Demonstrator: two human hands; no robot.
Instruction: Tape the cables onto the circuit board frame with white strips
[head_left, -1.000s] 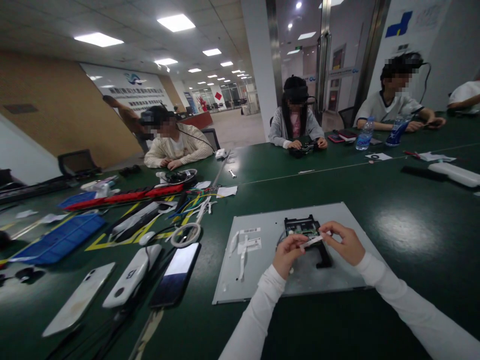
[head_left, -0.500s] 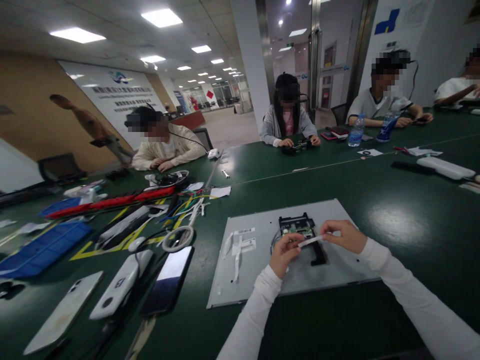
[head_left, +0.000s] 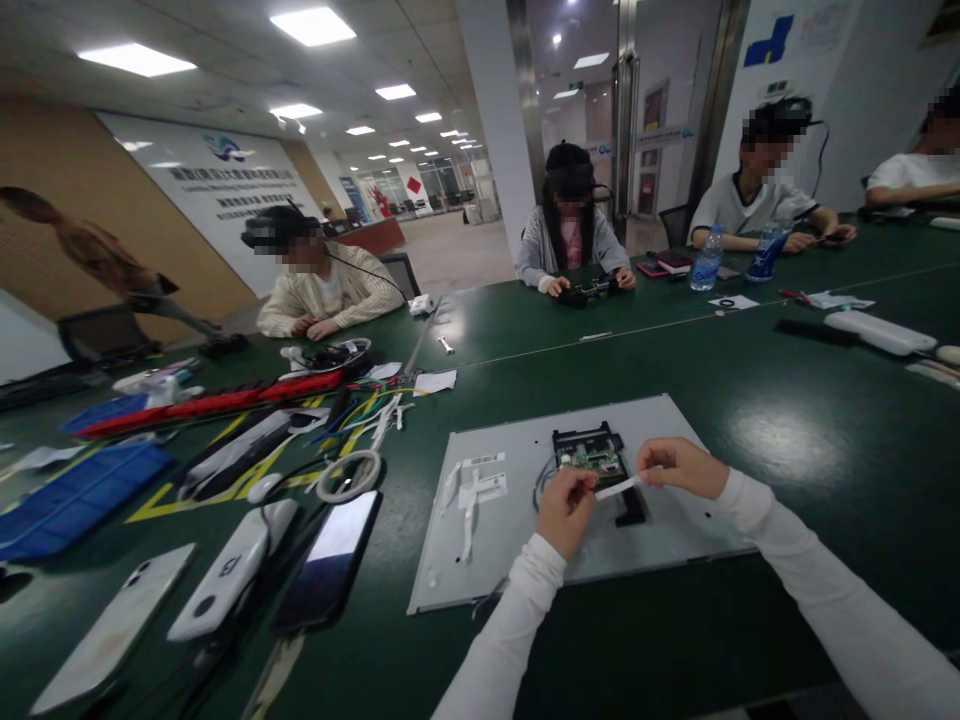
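A short, narrow white strip (head_left: 616,489), perhaps tape or flat cable, is stretched between my two hands. My left hand (head_left: 564,512) pinches its near-left end between closed fingertips. At the other end my right hand (head_left: 681,468) is closed in a pinch too. Behind and below the strip, a green circuit board (head_left: 598,461) sits in a black frame (head_left: 587,434), partly covered by my hands. The frame lies on a flat grey panel (head_left: 480,545). Several more white strips (head_left: 469,525) and a label lie on the panel's left part.
Left of the panel lie a white ring-shaped roll (head_left: 322,490), a dark-screened phone (head_left: 319,580), a white device (head_left: 232,570), another phone (head_left: 112,630) and a blue tray (head_left: 82,500). Loose cables and a red strip (head_left: 210,405) lie farther back. Several people sit across the green table (head_left: 517,370).
The view has shifted slightly. My hands still hold the strip over the circuit board, with the right fingers a little differently placed. In the background a walking person has moved left.
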